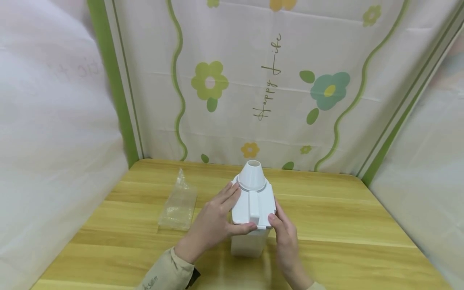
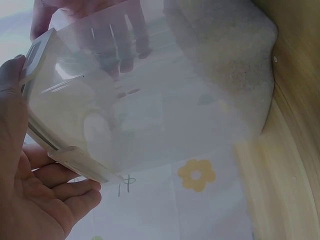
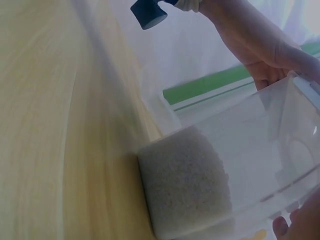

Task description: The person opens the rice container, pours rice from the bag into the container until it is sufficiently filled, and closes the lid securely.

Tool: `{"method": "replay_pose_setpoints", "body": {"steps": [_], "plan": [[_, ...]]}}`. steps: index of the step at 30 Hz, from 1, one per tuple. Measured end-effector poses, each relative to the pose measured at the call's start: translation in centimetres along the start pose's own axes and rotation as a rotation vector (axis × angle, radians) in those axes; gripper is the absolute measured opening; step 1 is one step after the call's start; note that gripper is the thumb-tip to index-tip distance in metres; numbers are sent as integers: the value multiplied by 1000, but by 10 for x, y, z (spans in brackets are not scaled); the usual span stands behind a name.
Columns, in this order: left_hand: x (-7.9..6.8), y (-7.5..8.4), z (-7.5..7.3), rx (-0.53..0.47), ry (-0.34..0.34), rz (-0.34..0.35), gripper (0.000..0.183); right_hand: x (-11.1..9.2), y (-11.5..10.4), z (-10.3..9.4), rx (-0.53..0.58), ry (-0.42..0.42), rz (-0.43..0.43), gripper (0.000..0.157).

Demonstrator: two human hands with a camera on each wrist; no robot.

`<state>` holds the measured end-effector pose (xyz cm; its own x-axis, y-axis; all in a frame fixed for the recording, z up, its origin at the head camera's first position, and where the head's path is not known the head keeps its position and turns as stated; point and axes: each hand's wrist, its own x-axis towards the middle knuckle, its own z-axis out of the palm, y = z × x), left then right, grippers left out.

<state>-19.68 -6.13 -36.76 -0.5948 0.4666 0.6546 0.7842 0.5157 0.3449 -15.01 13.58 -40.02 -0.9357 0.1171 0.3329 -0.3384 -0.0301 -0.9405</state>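
A translucent plastic storage container (image 1: pixel 247 245) stands upright on the wooden table, topped by a white lid (image 1: pixel 239 210) with a cone-shaped spout (image 1: pixel 252 177). Small pale grains (image 3: pixel 185 180), like rice, fill its lower part in the right wrist view. My left hand (image 1: pixel 212 219) grips the lid, fingers along its left side and thumb at the front edge. From the right, my right hand (image 1: pixel 286 233) holds the container near the top, its thumb at the lid's front right corner. In the left wrist view, right-hand fingers (image 2: pixel 127 42) show through the clear wall.
A crumpled clear plastic bag (image 1: pixel 177 207) lies on the table (image 1: pixel 348 249) left of the container. Flower-printed cloth (image 1: pixel 232 133) hangs behind the table, with pale cloth walls on both sides.
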Motion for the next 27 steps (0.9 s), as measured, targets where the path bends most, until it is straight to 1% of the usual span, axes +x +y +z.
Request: {"method": "replay_pose_setpoints", "body": {"steps": [4,7,10,13,16,20,25,27], "plan": [[-1,1,-1,4,-16,-13,95,0,-1,0,-32,16,0,49],[0,2,-4,8,-43,-24,96,0,-4,-2,-56,41,-11,46],[1,3,-8,3,-87,-37,98,1,-5,-5,-73,46,-47,42],[1,3,-12,-13,-140,-61,99,2,-6,-8,-103,11,-106,42],[1,3,-14,-51,-163,-86,100,3,-7,-13,-124,-37,-133,44],[-3,3,-9,-131,-152,-113,105,5,-11,-19,-142,-98,-106,46],[-13,7,-2,-256,-155,-198,115,6,-16,-25,-161,-148,-88,45],[-16,8,-1,-320,-135,-229,116,6,-16,-26,-150,-165,-81,45]]}}
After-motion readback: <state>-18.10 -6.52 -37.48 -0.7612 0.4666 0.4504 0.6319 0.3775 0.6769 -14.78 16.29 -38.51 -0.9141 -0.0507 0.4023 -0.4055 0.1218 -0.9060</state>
